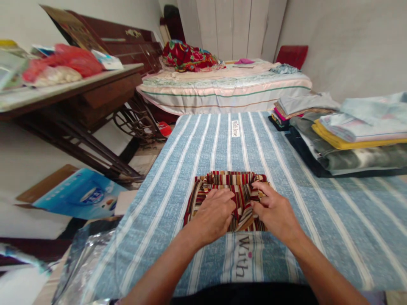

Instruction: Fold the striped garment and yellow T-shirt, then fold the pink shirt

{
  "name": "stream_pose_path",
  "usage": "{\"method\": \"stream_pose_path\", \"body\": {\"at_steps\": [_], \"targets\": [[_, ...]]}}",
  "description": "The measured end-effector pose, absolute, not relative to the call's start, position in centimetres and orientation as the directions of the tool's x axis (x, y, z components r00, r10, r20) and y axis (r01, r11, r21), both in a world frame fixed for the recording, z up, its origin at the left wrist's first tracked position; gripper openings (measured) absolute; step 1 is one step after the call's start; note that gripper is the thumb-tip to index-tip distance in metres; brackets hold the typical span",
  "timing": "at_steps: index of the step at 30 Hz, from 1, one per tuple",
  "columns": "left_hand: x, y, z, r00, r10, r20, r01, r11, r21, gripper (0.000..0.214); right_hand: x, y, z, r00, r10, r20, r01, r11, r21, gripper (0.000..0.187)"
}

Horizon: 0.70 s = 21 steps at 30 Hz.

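A folded garment in red, black, tan and cream stripes lies on the blue-and-white striped cloth in front of me. My left hand rests on its left half with fingers curled into the fabric, their tips partly hidden. On the right edge, my right hand has thumb and forefinger at a bunched part of the garment. A loose fold slants between the two hands. The top edge forms a raised band.
Stacks of folded clothes stand on the right of the table. Behind is a bed with a red floral blanket. At left are a sewing-machine table bearing bags, and a blue carton below.
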<state>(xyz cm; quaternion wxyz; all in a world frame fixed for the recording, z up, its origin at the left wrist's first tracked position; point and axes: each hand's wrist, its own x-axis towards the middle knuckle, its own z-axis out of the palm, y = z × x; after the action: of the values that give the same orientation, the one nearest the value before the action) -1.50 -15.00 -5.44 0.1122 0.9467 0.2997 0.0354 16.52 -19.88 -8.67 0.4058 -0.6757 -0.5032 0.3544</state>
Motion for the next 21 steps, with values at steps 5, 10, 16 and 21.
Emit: {"method": "stream_pose_path", "body": {"at_steps": [5, 10, 16, 21], "targets": [[0.5, -14.1, -5.5, 0.828, 0.559, -0.039, 0.559, -0.818, 0.135, 0.016, 16.2, -19.7, -8.0, 0.16, 0.965, -0.209, 0.207, -0.24, -0.949, 0.017], [0.6, -13.6, -6.3, 0.847, 0.531, 0.011, 0.52, -0.834, 0.186, 0.014, 16.9, -19.7, -8.0, 0.03, 0.986, -0.161, 0.333, -0.162, -0.929, 0.013], [-2.0, -15.2, -6.4, 0.795, 0.534, 0.288, 0.479, -0.844, 0.244, 0.008, 18.9, -20.0, -7.4, -0.258, 0.966, 0.02, 0.543, 0.162, -0.824, 0.032], [-3.3, -18.0, -7.1, 0.688, 0.618, 0.38, 0.578, -0.784, 0.228, 0.013, 19.1, -20.4, -6.7, -0.415, 0.907, 0.066, 0.723, 0.373, -0.581, 0.04]]}}
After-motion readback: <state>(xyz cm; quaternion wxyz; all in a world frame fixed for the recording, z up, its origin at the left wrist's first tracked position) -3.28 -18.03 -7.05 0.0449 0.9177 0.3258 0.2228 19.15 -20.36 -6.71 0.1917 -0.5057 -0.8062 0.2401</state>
